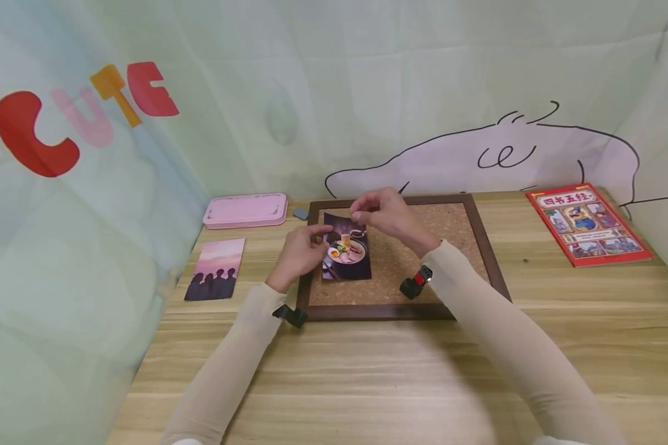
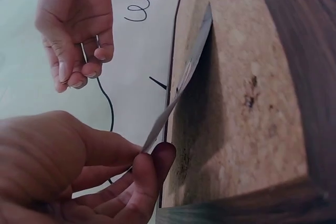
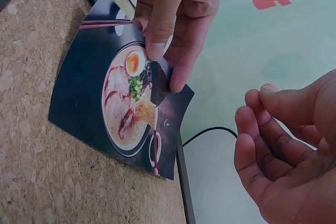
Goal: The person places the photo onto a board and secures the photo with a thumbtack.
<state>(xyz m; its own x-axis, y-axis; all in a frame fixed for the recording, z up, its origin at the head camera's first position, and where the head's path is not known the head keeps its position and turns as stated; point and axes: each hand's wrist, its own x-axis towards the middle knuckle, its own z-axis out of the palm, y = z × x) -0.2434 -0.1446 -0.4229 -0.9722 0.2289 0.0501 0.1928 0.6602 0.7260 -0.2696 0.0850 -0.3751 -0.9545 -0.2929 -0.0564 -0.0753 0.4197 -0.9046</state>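
Note:
My left hand (image 1: pixel 301 250) pinches the left edge of a ramen photo (image 1: pixel 347 252) between thumb and fingers. The photo lies over the left part of a cork board (image 1: pixel 417 253) with a dark brown frame. In the left wrist view the card (image 2: pixel 181 85) bends and stands partly off the cork. My right hand (image 1: pixel 388 217) hovers above the photo's top right corner, apart from it. In the right wrist view that hand (image 3: pixel 289 145) has its fingers curled and its thumb against the index fingertip. Nothing shows between those fingertips.
Left of the board lie a pink tin case (image 1: pixel 245 211) and a sunset photo (image 1: pixel 215 270) with dark silhouettes. A small grey block (image 1: pixel 300 213) sits by the frame's upper left corner. A red comic-style book (image 1: pixel 587 225) lies at the right. A printed curtain (image 1: pixel 289 93) hangs behind.

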